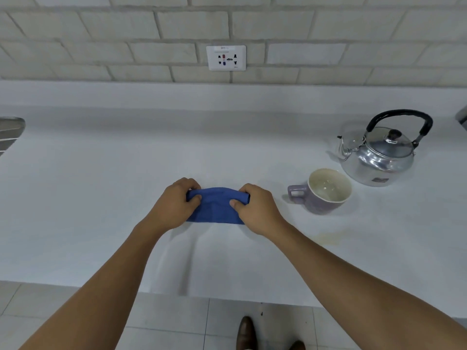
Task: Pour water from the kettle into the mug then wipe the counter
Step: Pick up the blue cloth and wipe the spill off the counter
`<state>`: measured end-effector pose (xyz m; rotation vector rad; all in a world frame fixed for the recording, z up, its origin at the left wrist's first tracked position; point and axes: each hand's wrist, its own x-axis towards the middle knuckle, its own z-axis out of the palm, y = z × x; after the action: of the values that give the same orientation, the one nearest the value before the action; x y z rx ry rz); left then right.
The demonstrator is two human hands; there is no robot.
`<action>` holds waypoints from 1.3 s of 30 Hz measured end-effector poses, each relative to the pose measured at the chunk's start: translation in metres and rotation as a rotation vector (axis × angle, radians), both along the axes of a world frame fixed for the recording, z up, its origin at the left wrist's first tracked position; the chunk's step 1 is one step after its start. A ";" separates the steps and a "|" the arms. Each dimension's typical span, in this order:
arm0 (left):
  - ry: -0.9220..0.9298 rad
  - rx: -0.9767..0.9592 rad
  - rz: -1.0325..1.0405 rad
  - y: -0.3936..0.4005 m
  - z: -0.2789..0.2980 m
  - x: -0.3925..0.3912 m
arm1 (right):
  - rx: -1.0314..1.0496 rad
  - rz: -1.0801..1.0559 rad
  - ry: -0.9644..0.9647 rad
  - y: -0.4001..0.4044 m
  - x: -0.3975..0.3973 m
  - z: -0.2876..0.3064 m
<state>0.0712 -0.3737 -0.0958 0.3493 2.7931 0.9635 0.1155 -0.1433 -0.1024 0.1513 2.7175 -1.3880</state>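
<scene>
Your blue cloth point(217, 207) lies folded on the white counter point(101, 198), near its front edge and roughly below the wall socket point(226, 58). You hold it at both ends: your left hand point(174, 204) pinches the left end, thumb on top and fingers curled around the far edge, and your right hand point(255, 208) grips the right end the same way, thumb pressed onto the fabric. The near edge of the cloth rests on the counter between your wrists.

Just right of the cloth stands the lilac mug point(322, 192), upright, its handle pointing toward the cloth and its pale inside open to view; whether it holds water you cannot tell from here. Behind and to the right of the mug, close but apart from it, sits the metal kettle point(379, 157), lid on, black handle raised, spout turned toward the cloth's side. A faint yellowish stain point(328, 238) marks the counter in front of the mug, right of your right forearm.

Far left of the cloth, a metal sink point(10, 132) edge shows. Below the counter, a brown shoe point(246, 333) stands on the tiled floor point(164, 319).
</scene>
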 end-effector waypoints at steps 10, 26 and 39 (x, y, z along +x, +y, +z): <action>-0.142 0.248 -0.078 0.059 0.039 0.053 | -0.312 -0.224 0.171 0.062 0.079 0.032; -0.292 0.271 -0.153 0.235 -0.004 0.143 | -0.154 -0.594 -0.039 0.241 0.183 0.015; 0.209 0.058 -0.235 0.204 -0.016 0.126 | 0.384 -0.556 0.037 0.278 0.185 0.002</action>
<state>0.1971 -0.1700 -0.1120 0.8105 2.8222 1.0053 0.3003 0.1342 -0.1003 0.9759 3.0782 -0.9233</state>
